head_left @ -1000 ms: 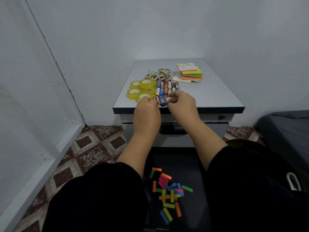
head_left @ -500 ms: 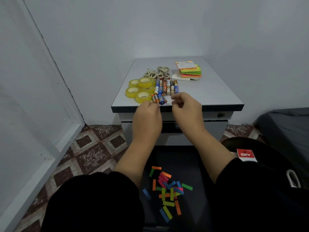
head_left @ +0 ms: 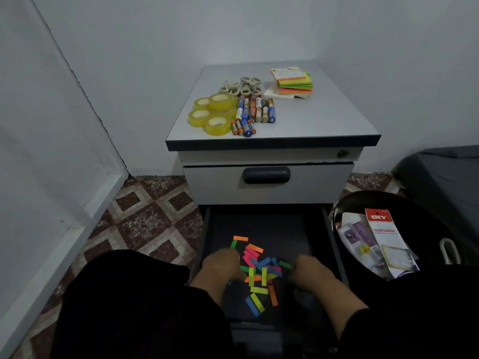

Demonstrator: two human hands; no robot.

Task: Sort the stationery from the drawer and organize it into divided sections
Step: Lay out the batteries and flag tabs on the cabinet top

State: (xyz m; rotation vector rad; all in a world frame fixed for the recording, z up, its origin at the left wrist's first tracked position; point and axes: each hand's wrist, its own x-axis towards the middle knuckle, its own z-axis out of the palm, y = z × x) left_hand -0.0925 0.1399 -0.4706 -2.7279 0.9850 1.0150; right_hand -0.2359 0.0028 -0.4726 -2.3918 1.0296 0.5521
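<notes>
The bottom drawer (head_left: 329, 244) of a small grey cabinet (head_left: 311, 123) stands pulled out, with a loose pile of several coloured sticky strips (head_left: 259, 273) on its dark floor. My left hand (head_left: 220, 265) is at the pile's left edge and my right hand (head_left: 308, 270) at its right edge; both are motion-blurred, so their grip is unclear. On the cabinet top lie yellow tape rolls (head_left: 212, 114), a row of batteries (head_left: 255, 112), small scissors (head_left: 241, 88) and a stack of sticky-note pads (head_left: 293, 81).
A black round bin (head_left: 414, 203) at the right holds packaging, including a red-topped DIY stationery wrapper (head_left: 383, 234). A white wall and skirting run along the left over patterned floor tiles (head_left: 145, 221). A dark cushion sits far right.
Both hands left the batteries on the cabinet top and dropped down into the open drawer, landing either side of the coloured strips. The view tilted down.
</notes>
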